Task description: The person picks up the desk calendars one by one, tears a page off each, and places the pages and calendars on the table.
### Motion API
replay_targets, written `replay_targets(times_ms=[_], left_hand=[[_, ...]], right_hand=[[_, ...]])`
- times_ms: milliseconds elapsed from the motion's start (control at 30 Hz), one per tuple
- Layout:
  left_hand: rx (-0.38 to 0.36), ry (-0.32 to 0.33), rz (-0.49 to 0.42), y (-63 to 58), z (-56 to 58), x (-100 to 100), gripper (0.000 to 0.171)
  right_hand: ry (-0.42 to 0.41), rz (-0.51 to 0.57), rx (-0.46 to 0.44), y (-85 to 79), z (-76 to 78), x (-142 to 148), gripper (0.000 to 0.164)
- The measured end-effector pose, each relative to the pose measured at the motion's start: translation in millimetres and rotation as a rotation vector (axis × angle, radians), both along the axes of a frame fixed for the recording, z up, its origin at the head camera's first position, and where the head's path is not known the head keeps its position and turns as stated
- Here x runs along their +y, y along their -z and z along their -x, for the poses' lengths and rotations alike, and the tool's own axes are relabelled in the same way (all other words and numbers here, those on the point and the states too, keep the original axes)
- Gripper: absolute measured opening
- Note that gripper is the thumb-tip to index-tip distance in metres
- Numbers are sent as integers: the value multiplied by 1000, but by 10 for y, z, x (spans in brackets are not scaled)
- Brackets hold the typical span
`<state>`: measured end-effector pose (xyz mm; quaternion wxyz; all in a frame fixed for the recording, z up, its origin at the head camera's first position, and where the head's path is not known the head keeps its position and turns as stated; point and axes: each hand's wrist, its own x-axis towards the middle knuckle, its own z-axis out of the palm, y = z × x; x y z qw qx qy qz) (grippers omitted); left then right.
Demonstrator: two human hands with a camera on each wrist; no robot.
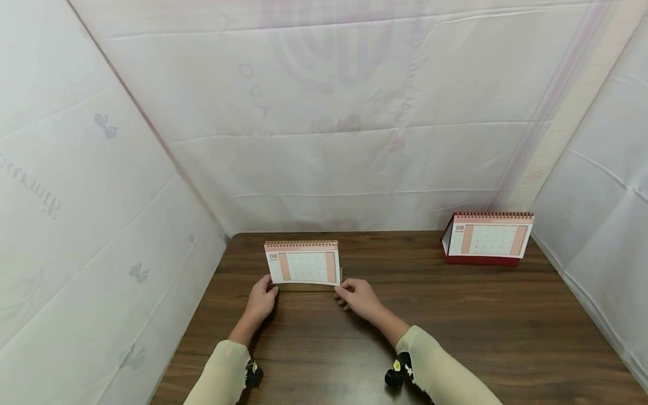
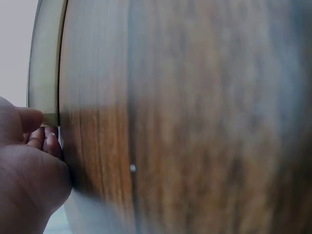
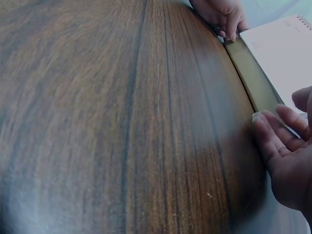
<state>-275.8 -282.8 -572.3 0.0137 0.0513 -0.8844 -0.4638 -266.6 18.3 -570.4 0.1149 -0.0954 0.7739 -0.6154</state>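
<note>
A desk calendar (image 1: 307, 266) with a spiral top edge stands on the wooden table, its page marked 08 facing me. Its base strip, gold-brown in the head view, shows below the page. My left hand (image 1: 261, 298) grips the lower left corner; in the left wrist view the thumb (image 2: 32, 118) lies on the base strip, with the other fingers bent behind it. My right hand (image 1: 360, 298) is at the lower right corner. In the right wrist view its loosely bent fingers (image 3: 265, 131) are at the end of the base, and the thumb stands apart from them.
A second desk calendar (image 1: 488, 236) with a dark red base stands at the table's back right. The brown wooden table (image 1: 435, 315) meets white printed fabric walls (image 1: 324, 140) behind and at both sides.
</note>
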Motion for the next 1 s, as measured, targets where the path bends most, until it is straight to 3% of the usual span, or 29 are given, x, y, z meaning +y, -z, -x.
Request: replay_targets(times_ms=[200,367,633,800,1000], left_hand=[[-11,-1,-10,-5,1,6,37],[-37,4,-47,7,-2,-7,54],[-46,6,-68,5,8,-1,58],[-41,10,-57,-6,16,2,56],[-57,27,-47,-25,-16,-12,53]], right_hand=[[65,83,-30,38,27,-16,39],[98,181,-46,57,54,-24,33],[157,328,-22,22,48,-79,28],[212,311,19,-8,5,-121,17],[224,183,-38,-99,-112,-151,32]])
